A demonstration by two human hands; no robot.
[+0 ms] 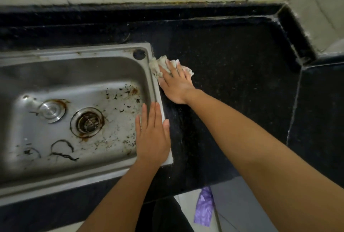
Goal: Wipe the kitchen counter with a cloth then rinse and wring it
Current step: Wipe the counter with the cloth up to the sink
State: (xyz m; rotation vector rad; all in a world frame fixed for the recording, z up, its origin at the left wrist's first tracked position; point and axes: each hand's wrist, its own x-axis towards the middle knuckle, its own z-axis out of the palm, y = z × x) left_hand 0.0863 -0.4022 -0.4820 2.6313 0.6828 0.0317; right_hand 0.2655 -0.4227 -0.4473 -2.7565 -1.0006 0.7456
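Note:
A crumpled white cloth [160, 64] lies on the black stone counter [232, 82], right against the sink's right rim near its back corner. My right hand [176, 84] presses flat on the cloth with straight fingers, covering most of it. My left hand [151, 135] lies flat, fingers straight and together, on the right rim of the steel sink [83, 67] near the front corner, holding nothing.
The sink basin is dirty, with a drain [87, 122], a loose round stopper [51, 110] and dark debris on its floor. Tiled wall runs behind and at the right corner. A purple bag [203, 207] hangs below the counter's front edge.

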